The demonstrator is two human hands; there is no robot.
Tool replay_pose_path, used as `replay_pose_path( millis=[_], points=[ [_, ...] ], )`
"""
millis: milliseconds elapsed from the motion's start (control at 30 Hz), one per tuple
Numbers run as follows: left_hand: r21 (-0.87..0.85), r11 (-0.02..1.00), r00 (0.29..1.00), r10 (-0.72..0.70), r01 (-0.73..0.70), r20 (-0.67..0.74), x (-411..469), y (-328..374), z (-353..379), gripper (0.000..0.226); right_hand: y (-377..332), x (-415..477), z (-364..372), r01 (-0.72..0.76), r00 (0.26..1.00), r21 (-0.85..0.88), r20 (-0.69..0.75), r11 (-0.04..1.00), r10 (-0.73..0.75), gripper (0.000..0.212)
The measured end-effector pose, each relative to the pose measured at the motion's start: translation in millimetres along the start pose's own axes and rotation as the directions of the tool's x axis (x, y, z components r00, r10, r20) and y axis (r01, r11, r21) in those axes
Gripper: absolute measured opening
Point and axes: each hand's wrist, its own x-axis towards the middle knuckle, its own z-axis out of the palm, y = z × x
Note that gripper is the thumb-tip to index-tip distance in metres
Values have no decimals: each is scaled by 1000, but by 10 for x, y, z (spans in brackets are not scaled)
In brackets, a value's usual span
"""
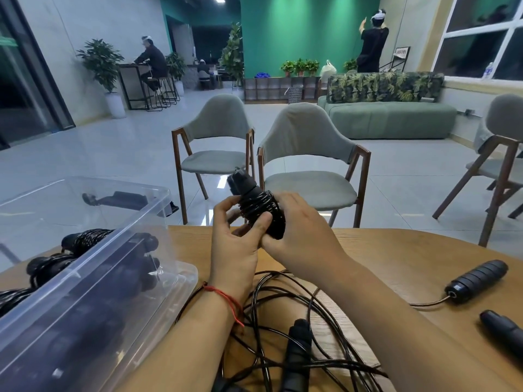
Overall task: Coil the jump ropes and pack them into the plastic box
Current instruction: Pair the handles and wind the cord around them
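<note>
Above the wooden table (396, 256) both forearms angle inward and meet on the coiled jump rope (256, 205) (handles tilted up-left) — the left hand (236, 247) grips it from below, the right hand (300, 230) wraps round its side — with the plastic box (93, 268) just left, holding other coiled ropes (87, 240).

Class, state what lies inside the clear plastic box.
Coiled black jump ropes lie inside the plastic box. Its cloudy wall blurs the lower ones, so their number cannot be told.
</note>
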Motion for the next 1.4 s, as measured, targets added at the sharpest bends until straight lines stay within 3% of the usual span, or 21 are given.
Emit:
replay_pose_path(
  millis=[200,333,400,500,633,767,867,1033,1233,1400],
  points=[
    [-31,1000,1000,-2,2,18,-50,62,75,49,63,17,-6,35,989,4,-142,999,-34,42],
    [-46,998,997,39,-37,59,-71,167,81,45,75,52,-170,6,991,350,-131,937,43,48],
    [-70,997,998,-24,29,66,-53,233,92,52,67,81,-218,-32,992,536,-84,844,91,45],
    [-128,987,985,-82,101,149,-17,401,83,49,36,108,-257,-40,995,658,-39,752,87,39],
    [-74,991,978,-94,109,185,81,623,113,44,-17,194,-357,-48,994,681,-38,731,100,34],
    [-23,997,983,-70,75,168,122,887,228,33,-201,280,-549,-53,993,628,-47,776,106,30],
    [18,1000,990,-7,5,138,55,1050,265,33,-356,272,-735,-53,995,498,-49,866,90,26],
    [72,990,987,111,-120,115,-237,1470,167,18,-787,115,-1059,-35,999,472,10,881,34,30],
    [104,977,978,173,-185,115,-592,2032,-105,19,-1338,-18,-1199,-37,999,648,39,761,15,37],
    [91,989,979,103,-120,176,-743,2462,-486,27,-1813,-32,-1200,-84,995,731,103,677,12,39]
  ],
)
